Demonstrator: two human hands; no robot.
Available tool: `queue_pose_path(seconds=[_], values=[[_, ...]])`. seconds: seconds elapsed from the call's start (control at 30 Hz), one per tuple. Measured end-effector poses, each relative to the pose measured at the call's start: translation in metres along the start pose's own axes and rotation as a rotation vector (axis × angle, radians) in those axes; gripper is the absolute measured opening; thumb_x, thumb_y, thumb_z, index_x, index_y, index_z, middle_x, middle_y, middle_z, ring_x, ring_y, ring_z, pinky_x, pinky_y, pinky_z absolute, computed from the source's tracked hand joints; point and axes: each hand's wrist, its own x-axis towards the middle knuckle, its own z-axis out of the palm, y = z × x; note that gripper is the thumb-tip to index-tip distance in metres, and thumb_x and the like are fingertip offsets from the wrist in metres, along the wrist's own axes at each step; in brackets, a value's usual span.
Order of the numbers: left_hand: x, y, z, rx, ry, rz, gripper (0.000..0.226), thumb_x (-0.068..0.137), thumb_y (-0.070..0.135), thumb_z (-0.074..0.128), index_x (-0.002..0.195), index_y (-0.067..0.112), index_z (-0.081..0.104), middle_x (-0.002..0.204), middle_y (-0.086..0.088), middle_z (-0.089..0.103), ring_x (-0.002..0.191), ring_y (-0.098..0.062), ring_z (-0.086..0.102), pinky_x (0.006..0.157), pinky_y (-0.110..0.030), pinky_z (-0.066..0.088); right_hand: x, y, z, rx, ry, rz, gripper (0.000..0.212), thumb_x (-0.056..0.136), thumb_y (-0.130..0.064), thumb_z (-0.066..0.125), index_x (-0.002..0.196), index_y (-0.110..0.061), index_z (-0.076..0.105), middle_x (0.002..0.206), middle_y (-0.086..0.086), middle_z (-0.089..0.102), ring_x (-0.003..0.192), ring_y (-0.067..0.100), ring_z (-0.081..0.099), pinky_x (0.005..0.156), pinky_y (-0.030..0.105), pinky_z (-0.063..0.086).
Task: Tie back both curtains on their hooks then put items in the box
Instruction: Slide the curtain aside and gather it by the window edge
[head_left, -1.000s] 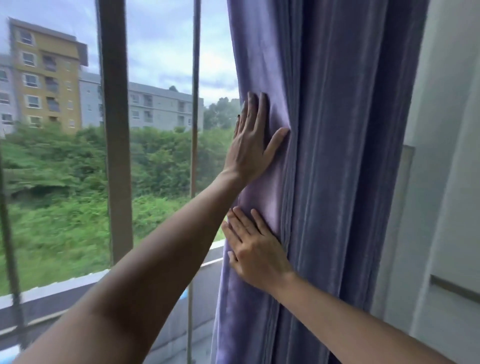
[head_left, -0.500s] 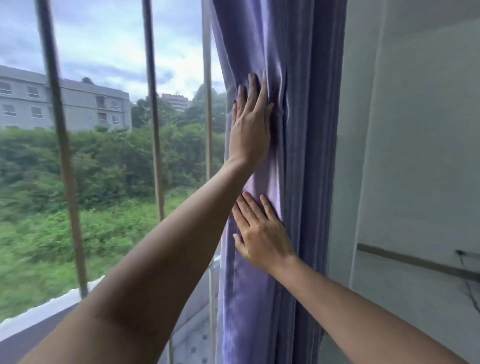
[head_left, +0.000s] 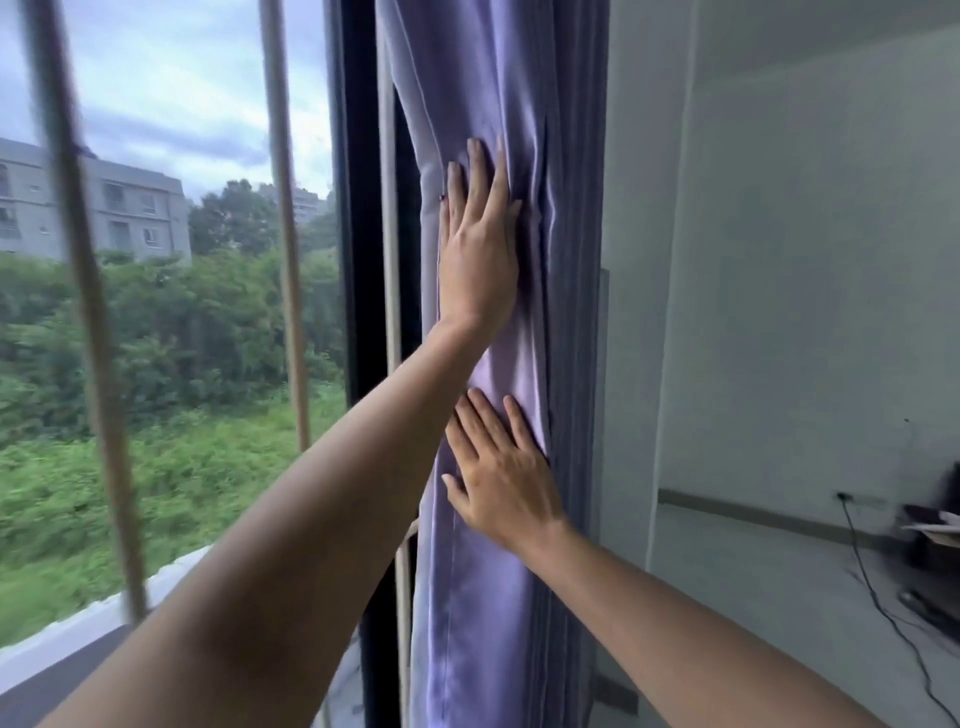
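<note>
A purple curtain (head_left: 498, 93) hangs bunched into a narrow column between the window and the wall. My left hand (head_left: 478, 249) lies flat on its folds, fingers pointing up, pressing the cloth toward the wall. My right hand (head_left: 501, 478) lies flat on the curtain just below, fingers spread and pointing up-left. Neither hand grips the fabric. No hook, tie-back or box is in view.
The dark window frame (head_left: 358, 260) stands just left of the curtain, with pale vertical bars (head_left: 283, 208) outside. A white wall (head_left: 779, 260) lies to the right. A black cable (head_left: 878, 587) runs from a wall socket (head_left: 844, 497) down across the floor at far right.
The curtain has been pushed further right into a tighter bunch against the wall, uncovering the dark window frame. Both hands stay flat on it, and the view has swung right.
</note>
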Motion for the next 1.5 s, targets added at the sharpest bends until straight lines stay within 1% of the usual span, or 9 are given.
queue_pose_path(seconds=[0.3,0.47,0.6,0.7,0.97,1.13,1.23,1.33,1.5], values=[[0.01,-0.025,0.114,-0.085,0.026,-0.028,0.049,0.103,0.017,0.027,0.15,0.006,0.016,0.158,-0.014,0.012,0.147,-0.033,0.002,0.121,-0.041,0.003,0.013,0.08,0.086,-0.006,0.012,0.005,0.07,0.085,-0.037,0.055,0.144,-0.006,0.036,0.153,0.011,0.033,0.145,0.026,0.025,0.118,0.049,0.02],[0.018,-0.036,0.155,-0.085,0.005,-0.027,0.049,0.104,0.018,0.026,0.15,0.005,0.015,0.159,-0.013,0.01,0.147,-0.032,0.0,0.121,-0.041,0.0,0.02,0.11,0.12,-0.013,-0.003,0.036,0.068,0.085,-0.038,0.054,0.144,-0.008,0.037,0.155,0.01,0.031,0.145,0.025,0.023,0.119,0.049,0.016],[0.02,-0.043,0.183,-0.059,-0.018,-0.041,0.049,0.104,0.014,0.025,0.151,0.007,0.012,0.16,-0.01,0.009,0.147,-0.031,0.0,0.119,-0.037,-0.003,0.019,0.127,0.141,-0.007,-0.043,0.048,0.071,0.086,-0.038,0.053,0.147,-0.008,0.033,0.156,0.011,0.028,0.146,0.025,0.021,0.119,0.047,0.011],[0.021,-0.045,0.196,-0.046,-0.016,-0.037,0.049,0.103,0.012,0.025,0.15,0.006,0.013,0.159,-0.01,0.011,0.147,-0.03,0.002,0.12,-0.038,0.0,0.015,0.135,0.155,0.0,-0.065,0.081,0.073,0.086,-0.036,0.054,0.148,-0.007,0.029,0.157,0.01,0.025,0.146,0.024,0.02,0.119,0.045,0.009],[0.015,-0.057,0.192,-0.002,-0.015,-0.028,0.05,0.103,0.016,0.026,0.15,0.005,0.014,0.159,-0.011,0.013,0.147,-0.031,0.004,0.121,-0.04,0.002,0.008,0.141,0.171,0.017,-0.096,0.043,0.075,0.088,-0.036,0.05,0.151,-0.007,0.02,0.159,0.009,0.017,0.147,0.024,0.017,0.121,0.044,0.011],[-0.042,-0.077,0.187,0.187,-0.169,0.039,0.051,0.103,0.023,0.024,0.151,0.007,0.013,0.159,-0.014,0.009,0.147,-0.033,0.003,0.12,-0.048,0.005,0.004,0.134,0.172,0.036,-0.106,0.049,0.075,0.088,-0.034,0.049,0.151,-0.006,0.02,0.158,0.01,0.022,0.147,0.024,0.018,0.121,0.043,0.006],[-0.074,-0.082,0.176,0.249,-0.244,0.042,0.055,0.103,0.032,0.021,0.152,0.011,0.006,0.16,-0.011,0.003,0.148,-0.026,-0.001,0.121,-0.043,0.002,-0.002,0.132,0.172,0.039,-0.106,0.041,0.073,0.088,-0.034,0.052,0.15,-0.006,0.023,0.156,0.01,0.027,0.146,0.025,0.021,0.121,0.043,0.005],[-0.078,-0.079,0.163,0.31,-0.279,0.048,0.058,0.102,0.038,0.018,0.152,0.012,0.004,0.16,-0.009,0.002,0.148,-0.023,-0.002,0.121,-0.04,0.001,-0.01,0.125,0.166,0.041,-0.115,0.028,0.073,0.088,-0.034,0.05,0.15,-0.006,0.024,0.157,0.01,0.026,0.146,0.025,0.02,0.121,0.043,0.005],[-0.085,-0.067,0.141,0.389,-0.299,0.071,0.061,0.101,0.041,0.021,0.152,0.01,0.008,0.16,-0.01,0.007,0.148,-0.025,0.005,0.121,-0.039,0.006,-0.029,0.111,0.148,0.038,-0.16,0.006,0.071,0.087,-0.035,0.051,0.148,-0.005,0.03,0.156,0.012,0.026,0.146,0.027,0.022,0.121,0.045,0.009]])
